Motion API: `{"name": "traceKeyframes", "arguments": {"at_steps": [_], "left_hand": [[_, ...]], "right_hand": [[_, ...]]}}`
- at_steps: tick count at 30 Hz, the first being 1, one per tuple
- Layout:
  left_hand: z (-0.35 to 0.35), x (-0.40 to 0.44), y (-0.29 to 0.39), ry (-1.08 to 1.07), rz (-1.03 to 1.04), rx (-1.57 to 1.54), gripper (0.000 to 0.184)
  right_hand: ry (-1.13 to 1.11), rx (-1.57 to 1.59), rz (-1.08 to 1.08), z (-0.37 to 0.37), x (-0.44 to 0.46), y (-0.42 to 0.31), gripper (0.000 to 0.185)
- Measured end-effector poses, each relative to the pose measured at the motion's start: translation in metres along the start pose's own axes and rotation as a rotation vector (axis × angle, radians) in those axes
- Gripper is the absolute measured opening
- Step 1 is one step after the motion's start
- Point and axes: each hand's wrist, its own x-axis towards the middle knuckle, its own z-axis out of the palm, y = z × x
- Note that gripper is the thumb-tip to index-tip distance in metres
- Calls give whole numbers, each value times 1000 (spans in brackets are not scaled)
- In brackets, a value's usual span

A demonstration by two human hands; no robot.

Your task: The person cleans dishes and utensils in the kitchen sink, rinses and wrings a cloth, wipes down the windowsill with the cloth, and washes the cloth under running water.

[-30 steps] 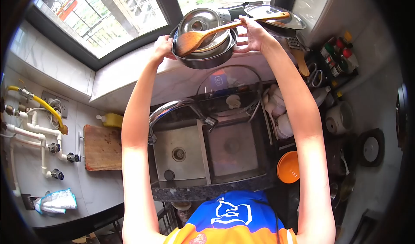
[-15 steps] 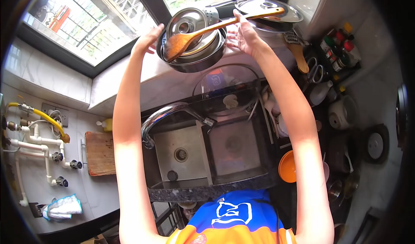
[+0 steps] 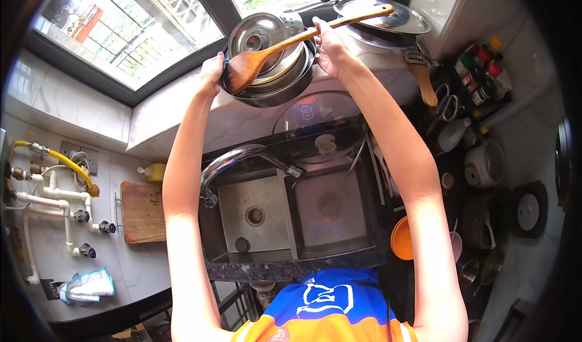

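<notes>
Both hands are at a dark round pan (image 3: 276, 98) on or just above the windowsill. My left hand (image 3: 210, 74) is closed on the pan's left rim. My right hand (image 3: 329, 50) grips its right side, with the thumb near the wooden spatula's handle. Inside the pan are stacked metal bowls (image 3: 290, 78) and a steel lid (image 3: 256, 39). The wooden spatula (image 3: 245, 69) lies across them, its blade at the left and its handle pointing to the right. Whether the pan's base touches the sill cannot be seen.
Below is a double sink (image 3: 257, 196) with a curved faucet (image 3: 233, 154). A lidded pan (image 3: 388, 21) lies to the right on the sill (image 3: 176, 109). A cutting board (image 3: 143, 212) stands left, an orange bowl (image 3: 401, 239) right.
The pan with its stack has shifted left from its place a second ago. My left hand, more spread half a second ago, has closed on the rim, and my right hand has come closer in.
</notes>
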Motion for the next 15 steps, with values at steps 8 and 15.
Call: {"name": "traceKeyframes", "arguments": {"at_steps": [8,15], "left_hand": [[-14,-10,-2,-12,-6,32,33],[-20,-14,-3,-34,-1,-119,35]], "right_hand": [[43,-283,-25,18,-48,-24,51],[-159,191,-181,11,24,5,60]]}}
